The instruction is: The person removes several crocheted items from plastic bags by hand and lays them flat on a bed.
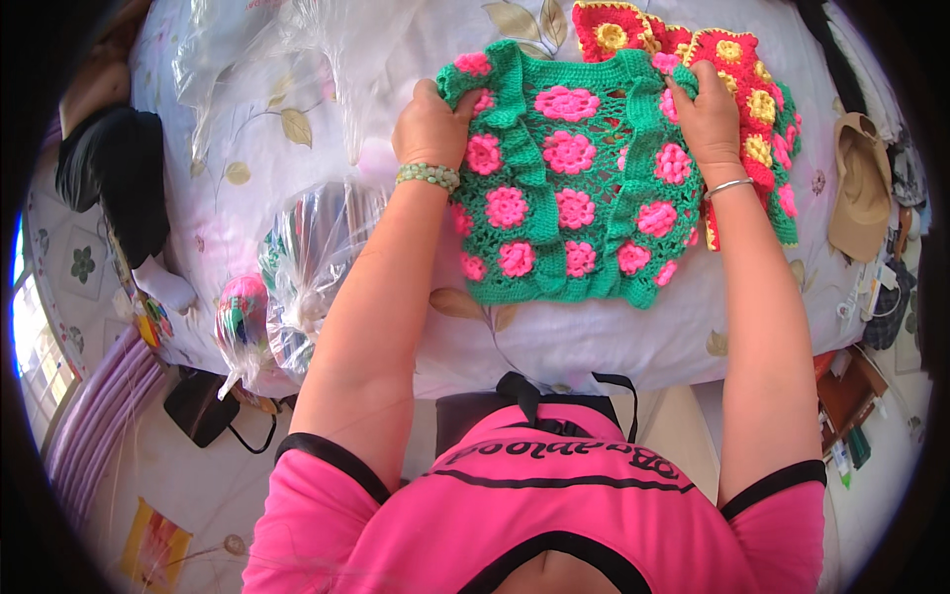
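A green crocheted garment with pink flowers and ruffled strips lies spread over the flowered bed sheet. My left hand, with a bead bracelet at the wrist, grips its upper left corner. At the upper right corner, my right hand pinches a bunched bit of the same garment; a metal bangle is on that wrist. Partly beneath the green piece and my right forearm is a red crocheted garment with yellow flowers. More green and pink crochet shows at its right edge.
Clear plastic bags with yarn-like contents and a smaller knotted bag lie on the left. Thin clear plastic spreads farther back. A tan cap rests at the right edge. Another person's socked foot is at the far left.
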Action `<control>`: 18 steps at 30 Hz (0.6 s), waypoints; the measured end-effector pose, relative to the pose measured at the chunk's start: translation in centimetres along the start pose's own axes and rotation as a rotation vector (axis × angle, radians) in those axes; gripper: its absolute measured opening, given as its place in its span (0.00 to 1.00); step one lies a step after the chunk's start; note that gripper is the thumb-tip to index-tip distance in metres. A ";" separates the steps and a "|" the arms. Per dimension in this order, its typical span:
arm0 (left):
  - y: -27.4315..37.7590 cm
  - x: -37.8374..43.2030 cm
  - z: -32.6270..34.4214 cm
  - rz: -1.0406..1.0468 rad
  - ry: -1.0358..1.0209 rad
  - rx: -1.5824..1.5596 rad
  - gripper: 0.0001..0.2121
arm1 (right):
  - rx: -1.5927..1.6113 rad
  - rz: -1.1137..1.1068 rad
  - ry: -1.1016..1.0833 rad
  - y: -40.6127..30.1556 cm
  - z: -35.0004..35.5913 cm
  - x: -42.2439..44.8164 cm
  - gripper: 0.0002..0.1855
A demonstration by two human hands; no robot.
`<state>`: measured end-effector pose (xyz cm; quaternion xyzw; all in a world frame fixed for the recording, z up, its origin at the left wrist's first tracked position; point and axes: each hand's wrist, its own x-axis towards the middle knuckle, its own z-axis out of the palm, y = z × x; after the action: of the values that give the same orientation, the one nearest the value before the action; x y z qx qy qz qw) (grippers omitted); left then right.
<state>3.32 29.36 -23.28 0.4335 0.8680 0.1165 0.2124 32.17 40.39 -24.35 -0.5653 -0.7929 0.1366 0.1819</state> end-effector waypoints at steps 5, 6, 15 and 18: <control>-0.5 0.7 0.7 -0.008 0.092 0.126 0.26 | -0.068 0.034 0.014 1.4 1.5 0.5 0.16; -0.3 0.7 0.6 -0.006 0.096 0.123 0.26 | -0.114 0.105 -0.019 0.9 1.5 0.7 0.17; 0.8 -1.7 0.1 0.300 0.460 0.137 0.24 | 0.077 -0.282 0.426 -6.9 -0.7 -0.4 0.23; 2.0 -4.7 0.6 0.652 0.309 0.037 0.21 | 0.062 -0.236 0.149 -9.0 -1.0 -5.1 0.26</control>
<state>7.51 26.83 -21.78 0.6687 0.7078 0.2268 0.0225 26.54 32.62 -20.30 -0.4709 -0.8335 0.0964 0.2726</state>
